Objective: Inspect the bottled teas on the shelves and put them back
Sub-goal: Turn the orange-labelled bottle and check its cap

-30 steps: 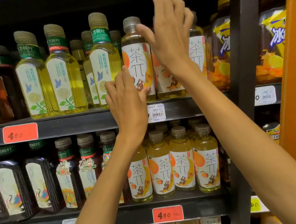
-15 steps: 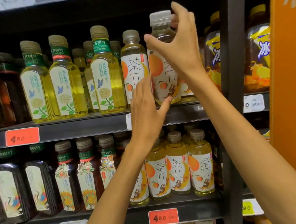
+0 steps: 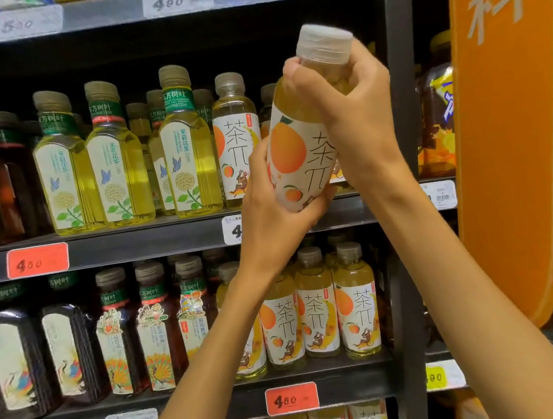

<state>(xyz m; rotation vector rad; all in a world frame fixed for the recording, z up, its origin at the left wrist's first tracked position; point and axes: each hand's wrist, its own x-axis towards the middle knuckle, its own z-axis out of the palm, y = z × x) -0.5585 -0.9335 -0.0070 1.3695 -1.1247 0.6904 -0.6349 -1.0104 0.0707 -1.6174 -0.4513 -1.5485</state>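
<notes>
A pale yellow tea bottle (image 3: 300, 148) with a white label, an orange fruit print and a whitish cap is off the shelf, tilted toward me in front of the middle shelf (image 3: 159, 240). My right hand (image 3: 349, 106) grips its neck and shoulder just below the cap. My left hand (image 3: 272, 209) cups the bottle's base and lower side from the left. A matching bottle (image 3: 236, 140) stands on the shelf right behind them.
Green-labelled yellow tea bottles (image 3: 187, 150) fill the middle shelf's left side. Dark tea bottles (image 3: 117, 335) and more orange-print bottles (image 3: 357, 302) stand on the lower shelf. A black shelf upright (image 3: 396, 70) and an orange sign panel (image 3: 505, 128) stand at the right.
My right hand has lifted the bottle off the shelf and pulled it toward me, tilted. My left hand has risen from below it and now cups its base.
</notes>
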